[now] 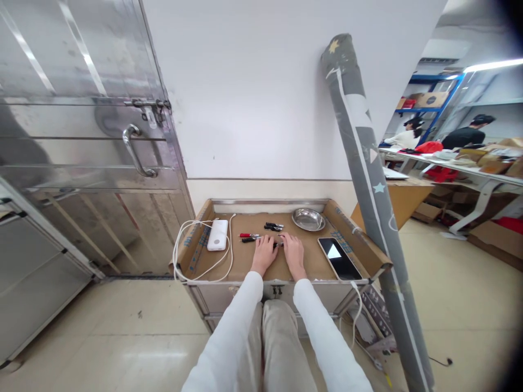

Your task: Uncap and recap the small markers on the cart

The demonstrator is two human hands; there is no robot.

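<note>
My left hand (263, 253) and my right hand (293, 251) rest side by side on a cardboard-lined table (245, 261), fingers curled toward a small dark object (279, 244) between them that I cannot make out. Just beyond my left hand lie a red-handled tool (248, 236) and a black one (248, 240). Further back sits a cluster of small black parts (273, 226). Both arms wear white sleeves.
A white power bank (217, 234) with a looping white cable (183, 256) lies at the left, a steel dish (308, 219) at the back right, a phone (339, 258) at the right. A grey rolled mat (368, 179) leans beside the table. Steel door (81, 136) left; two people sit far right.
</note>
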